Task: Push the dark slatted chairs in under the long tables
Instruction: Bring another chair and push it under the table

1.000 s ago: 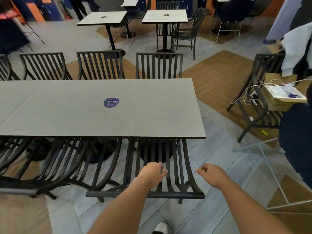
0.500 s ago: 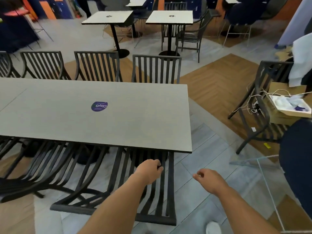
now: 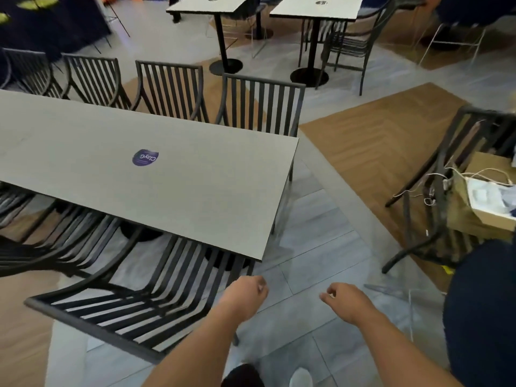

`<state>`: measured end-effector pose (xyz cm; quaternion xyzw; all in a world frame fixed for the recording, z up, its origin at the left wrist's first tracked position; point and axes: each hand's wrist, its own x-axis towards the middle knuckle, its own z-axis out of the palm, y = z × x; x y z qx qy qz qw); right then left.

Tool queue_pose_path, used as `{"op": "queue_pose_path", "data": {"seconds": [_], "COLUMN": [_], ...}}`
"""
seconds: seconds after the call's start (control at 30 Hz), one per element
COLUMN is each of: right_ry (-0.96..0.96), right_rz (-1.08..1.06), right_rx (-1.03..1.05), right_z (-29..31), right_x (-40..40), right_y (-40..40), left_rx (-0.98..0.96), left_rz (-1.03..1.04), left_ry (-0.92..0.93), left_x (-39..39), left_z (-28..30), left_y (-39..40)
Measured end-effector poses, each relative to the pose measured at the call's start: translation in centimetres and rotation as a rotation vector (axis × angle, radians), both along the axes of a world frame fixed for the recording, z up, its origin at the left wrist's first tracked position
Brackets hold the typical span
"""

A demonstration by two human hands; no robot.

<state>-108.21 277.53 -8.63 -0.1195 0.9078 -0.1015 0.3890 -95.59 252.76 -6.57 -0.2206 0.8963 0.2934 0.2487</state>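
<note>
A dark slatted chair (image 3: 134, 303) stands at the near side of the long grey table (image 3: 195, 191). Its seat is under the table top and its back leans toward me. My left hand (image 3: 245, 297) is curled at the chair's rightmost slat and seems to grip it. My right hand (image 3: 346, 301) hangs loosely curled over the grey floor, right of the chair, and holds nothing. Another slatted chair (image 3: 55, 241) sits tucked in to the left. Across the table stand several more, the nearest being a chair (image 3: 262, 104) by the table's far right corner.
To the right, a dark chair (image 3: 435, 196) carries a cardboard box (image 3: 485, 196) with white cables. A dark blue shape (image 3: 480, 317) fills the lower right edge. Two small pedestal tables (image 3: 315, 7) stand at the back. My shoes show at the bottom.
The view has swung left and the table now runs diagonally. My left hand has slid from the middle slats to the chair's right edge. My right hand stays free beside it.
</note>
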Motion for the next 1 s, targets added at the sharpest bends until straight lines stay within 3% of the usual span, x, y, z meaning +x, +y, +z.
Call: {"op": "queue_pose_path", "data": {"seconds": [0.37, 0.67, 1.0], "right_ry": [0.019, 0.149, 0.157], "right_rz": [0.059, 0.076, 0.096], "right_rx": [-0.047, -0.021, -0.116], "right_z": [1.1, 3.1, 4.0], "right_x": [-14.5, -31.1, -43.5], "right_y": [-3.3, -10.5, -17.8], "left_rx": [-0.095, -0.048, -0.095], "left_rz": [0.006, 0.036, 0.067], "left_ry": [0.081, 0.13, 0.145], "left_x": [-14.5, -31.4, -42.1], "left_z": [0.5, 0.3, 1.2], "left_y": [-1.1, -8.3, -15.0]}}
